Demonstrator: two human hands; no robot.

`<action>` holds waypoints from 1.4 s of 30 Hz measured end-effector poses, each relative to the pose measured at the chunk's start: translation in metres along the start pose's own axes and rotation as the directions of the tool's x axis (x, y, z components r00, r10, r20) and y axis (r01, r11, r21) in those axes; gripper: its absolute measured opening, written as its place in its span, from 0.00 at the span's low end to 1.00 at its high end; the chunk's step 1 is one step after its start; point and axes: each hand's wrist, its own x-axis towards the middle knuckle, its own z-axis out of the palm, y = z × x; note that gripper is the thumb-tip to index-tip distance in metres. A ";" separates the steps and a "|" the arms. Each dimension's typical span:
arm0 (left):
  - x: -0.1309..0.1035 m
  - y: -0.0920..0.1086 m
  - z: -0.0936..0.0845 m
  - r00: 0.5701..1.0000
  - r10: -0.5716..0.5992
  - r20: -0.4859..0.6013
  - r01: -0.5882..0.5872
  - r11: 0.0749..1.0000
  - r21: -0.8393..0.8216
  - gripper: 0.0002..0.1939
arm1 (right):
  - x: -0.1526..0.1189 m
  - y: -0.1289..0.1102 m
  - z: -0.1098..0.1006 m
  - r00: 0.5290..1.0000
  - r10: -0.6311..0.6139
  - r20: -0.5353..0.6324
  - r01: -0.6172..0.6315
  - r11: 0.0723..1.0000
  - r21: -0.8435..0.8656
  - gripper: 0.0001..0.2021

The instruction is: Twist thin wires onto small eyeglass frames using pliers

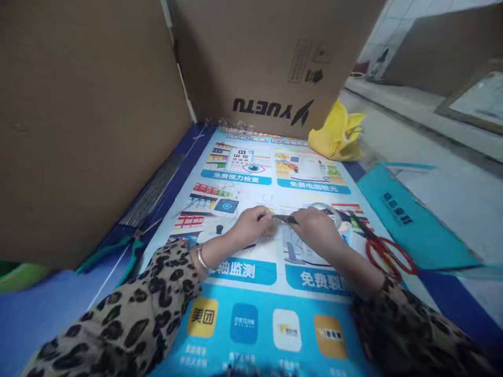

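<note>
My right hand (317,230) is closed around a small dark metal tool (286,218) with a narrow tip pointing left; its handle is hidden in the palm and its exact kind is unclear. Facing it, my left hand (253,225) pinches thumb and fingers together right at that tip. Whatever is between those fingers is too small to make out. Both hands are just above a printed poster (245,293) covering the table. Bits of thin bent wire (268,198) lie on the poster beyond my hands.
Red-handled scissors (389,256) lie right, beside a teal box (412,220). Green-handled pliers (131,246) and a bundle of thin metal wires (153,191) lie left. Cardboard panels (251,57) wall off the back and left. A yellow bag (340,133) sits at the far right corner.
</note>
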 end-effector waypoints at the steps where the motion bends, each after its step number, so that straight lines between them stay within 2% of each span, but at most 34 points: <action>1: 0.000 -0.001 0.000 1.000 0.005 -0.006 -0.005 1.000 0.003 0.08 | -0.001 0.000 0.000 1.000 0.002 0.001 -0.002 1.000 0.006 0.12; 11: 0.000 -0.003 0.000 0.998 -0.052 0.045 0.059 0.986 -0.159 0.07 | -0.002 -0.001 -0.004 0.999 0.000 0.040 -0.003 0.997 0.077 0.14; 21: 0.000 -0.004 0.001 0.998 -0.063 0.015 0.064 0.990 -0.123 0.05 | -0.005 0.005 0.000 0.984 -0.106 -0.143 0.097 0.993 -0.072 0.09; 25: 0.000 -0.004 0.002 0.998 -0.059 0.003 0.059 0.991 -0.121 0.05 | -0.006 0.006 0.001 0.979 -0.125 -0.162 0.108 0.988 -0.112 0.08; 28: -0.001 -0.003 0.001 0.998 -0.057 0.004 0.057 0.988 -0.142 0.05 | -0.006 0.005 -0.001 0.985 -0.107 -0.134 0.094 0.991 -0.097 0.09; 32: -0.001 -0.001 -0.001 0.991 -0.107 0.077 0.126 0.940 -0.318 0.05 | -0.004 0.001 -0.006 0.999 -0.040 -0.035 0.042 0.998 0.047 0.13; 34: -0.001 0.000 -0.003 0.986 -0.126 0.108 0.163 0.869 -0.468 0.06 | -0.004 0.001 -0.008 1.000 0.013 0.027 -0.017 0.985 0.174 0.16; 37: 0.000 0.002 -0.007 0.980 -0.172 0.095 0.193 0.743 -0.641 0.07 | -0.003 0.002 -0.009 0.995 0.065 0.079 -0.087 0.941 0.326 0.16; 40: 0.000 0.003 -0.007 0.973 -0.223 0.062 0.203 0.698 -0.687 0.06 | -0.004 0.002 -0.009 0.990 0.119 0.076 -0.140 0.876 0.461 0.16; 42: -0.001 0.004 -0.005 0.972 -0.233 0.033 0.192 0.705 -0.683 0.07 | -0.005 0.000 -0.009 0.985 0.150 0.084 -0.170 0.784 0.597 0.17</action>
